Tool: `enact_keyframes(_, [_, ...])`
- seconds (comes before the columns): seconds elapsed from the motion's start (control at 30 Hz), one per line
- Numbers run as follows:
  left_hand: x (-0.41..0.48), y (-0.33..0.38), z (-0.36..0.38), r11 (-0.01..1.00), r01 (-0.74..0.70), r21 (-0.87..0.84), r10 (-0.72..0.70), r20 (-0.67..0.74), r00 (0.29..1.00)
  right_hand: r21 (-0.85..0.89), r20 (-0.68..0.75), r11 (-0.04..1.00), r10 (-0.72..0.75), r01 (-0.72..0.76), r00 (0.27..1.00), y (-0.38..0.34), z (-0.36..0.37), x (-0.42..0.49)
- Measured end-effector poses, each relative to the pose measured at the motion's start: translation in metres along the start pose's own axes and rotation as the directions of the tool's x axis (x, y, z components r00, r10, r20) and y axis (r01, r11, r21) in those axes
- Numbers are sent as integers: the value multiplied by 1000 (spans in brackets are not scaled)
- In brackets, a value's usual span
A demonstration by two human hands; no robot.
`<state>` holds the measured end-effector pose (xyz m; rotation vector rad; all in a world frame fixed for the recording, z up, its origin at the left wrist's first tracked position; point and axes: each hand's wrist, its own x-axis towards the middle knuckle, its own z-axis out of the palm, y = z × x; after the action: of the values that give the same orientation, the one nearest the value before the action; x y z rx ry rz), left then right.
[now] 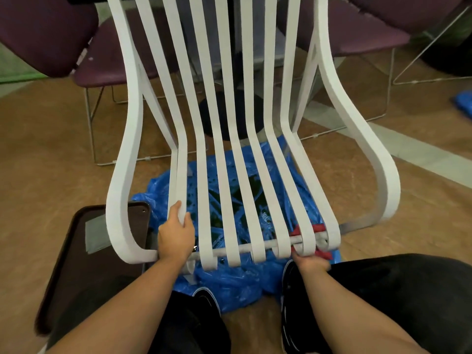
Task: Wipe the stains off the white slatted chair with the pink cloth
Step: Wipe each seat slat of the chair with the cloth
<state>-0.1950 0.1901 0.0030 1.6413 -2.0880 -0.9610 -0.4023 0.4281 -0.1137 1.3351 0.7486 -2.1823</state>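
While the white slatted chair (224, 175) stands facing the person, its seat slats curling down over a white cross rod (258, 247) at the front edge, both bare hands are on that front edge. The left hand (176, 236) has a closed grip on the innermost slat of the chair's left side, thumb on one face and fingers on the other, just above the rod. The right hand (310, 261) is at the other end of the front edge, fingers curled up under the rolled slat ends, its grip holding the pink cloth (319, 228), which looks reddish here; the cloth is bunched against the rod and threaded between the last slats on that side, showing both above the rod and just beside the knuckles. Under the seat a crumpled blue plastic bag (229, 284) lies spread on the brown floor (51, 149), visible through the gaps. A dark brown tray (74, 264) with a grey taped patch sits beside the chair's left armrest. Behind the backrest stand purple chairs (40, 34) on thin metal legs and a black pedestal base (229, 116).
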Motion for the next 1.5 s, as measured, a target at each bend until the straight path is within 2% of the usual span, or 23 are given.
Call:
enact_keyframes(0.1, [0, 0, -1, 1000, -6, -8, 6, -1, 1000, 37, 6, 999, 9, -9, 1000, -6, 0, -1])
enact_keyframes(0.23, [0, 0, -1, 1000, -10, -3, 10, -8, 1000, -24, 46, 999, -41, 42, 998, 3, -3, -4])
enact_keyframes(0.4, [2, -2, 0, 1000, -11, 1, 11, -20, 1000, -73, 188, 997, 7, 7, 982, 8, -3, -7])
enact_keyframes(0.5, [3, -2, 1, 1000, -4, 12, 4, -25, 1000, -91, 220, 996, -4, 24, 975, 16, -2, -6])
enact_keyframes(0.63, [4, -4, 2, 999, 15, 30, -14, -27, 1000, -151, 126, 988, -7, 26, 992, 29, -2, -10])
enact_keyframes(0.67, [3, -4, 3, 999, 17, 30, -16, -26, 1000, -111, 103, 994, 14, -3, 995, 33, -2, -16])
enact_keyframes(0.73, [4, -5, 4, 999, 15, 37, -14, -35, 999, -115, -62, 990, 70, -77, 996, 42, -6, -15])
enact_keyframes(0.77, [5, -5, 5, 999, 13, 43, -11, -39, 999, -144, -120, 971, 175, -192, 977, 48, -7, -13])
enact_keyframes(0.83, [6, -6, 6, 999, 13, 52, -11, -43, 999, -186, -22, 890, 420, -416, 907, 60, -5, -13])
enact_keyframes(0.9, [6, -6, 7, 998, 17, 60, -14, -45, 999, -139, 0, 960, 244, -242, 970, 70, -3, -16])
enact_keyframes(0.93, [7, -6, 7, 998, 18, 63, -15, -47, 999, -82, 9, 971, 227, -225, 974, 74, -2, -18])
enact_keyframes(0.97, [7, -6, 7, 998, 19, 60, -16, -48, 999, -105, 42, 970, 224, -219, 974, 75, -2, -16])
enact_keyframes(1.0, [7, -6, 7, 998, 18, 58, -16, -49, 999, -172, 31, 971, 172, -164, 985, 80, 1, -17])
enact_keyframes(1.03, [7, -6, 7, 998, 18, 62, -15, -49, 999, -201, -6, 965, 174, -171, 985, 86, -3, -12])
enact_keyframes(1.07, [7, -6, 7, 998, 17, 64, -14, -49, 999, -172, -21, 960, 223, -223, 975, 90, -5, -8])
enact_keyframes(1.1, [8, -6, 7, 997, 19, 68, -16, -49, 999, -165, -1, 930, 332, -327, 943, 98, -4, -9])
enact_keyframes(1.17, [9, -8, 8, 997, 27, 69, -24, -49, 998, -134, 60, 895, 436, -426, 898, 114, 0, -15])
enact_keyframes(1.23, [9, -9, 8, 997, 28, 68, -25, -50, 998, -302, 44, 919, 280, -254, 959, 128, -4, -27])
enact_keyframes(1.4, [11, -11, 11, 996, 37, 78, -33, -57, 998, -380, 113, 862, 404, -336, 908, 179, -9, -50])
enact_keyframes(1.5, [11, -12, 11, 996, 42, 74, -38, -56, 998, -490, 76, 772, 501, -405, 862, 209, -10, -69])
